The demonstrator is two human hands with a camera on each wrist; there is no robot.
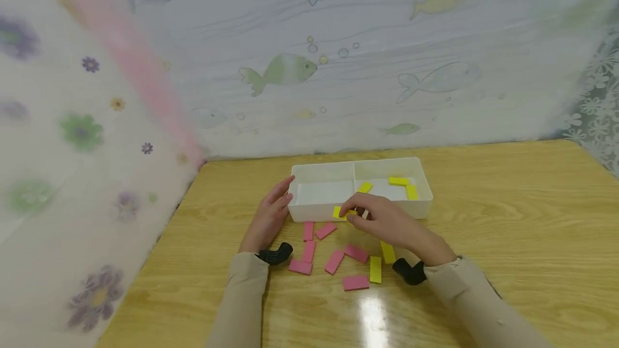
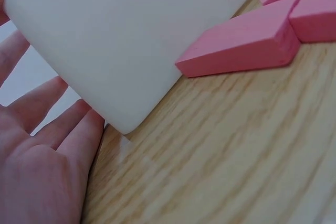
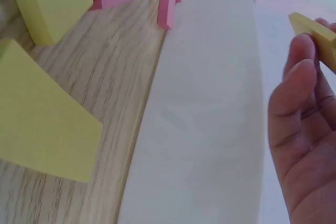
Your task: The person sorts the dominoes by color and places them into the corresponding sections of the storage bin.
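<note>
My right hand (image 1: pixel 389 223) pinches a yellow block (image 1: pixel 338 212) between thumb and fingers, over the front wall of a white two-compartment box (image 1: pixel 309 212). In the right wrist view the same yellow block (image 3: pixel 310 26) sticks out past the fingertips. At the box's left end, my left hand (image 1: pixel 267 222) rests with fingers extended along the wall; the left wrist view shows those fingers (image 2: pixel 39 100) behind the box's corner. Inside the right compartment lie yellow blocks (image 1: pixel 398 181), one partly behind my right hand. The left compartment shows a bare floor.
Several pink blocks (image 1: pixel 335 261) lie scattered on the wooden table (image 1: pixel 508 230) before the box, some close to its front wall. Two yellow blocks (image 1: pixel 375 270) lie beside them, near my right wrist. A patterned wall (image 1: pixel 338 122) rises behind the table.
</note>
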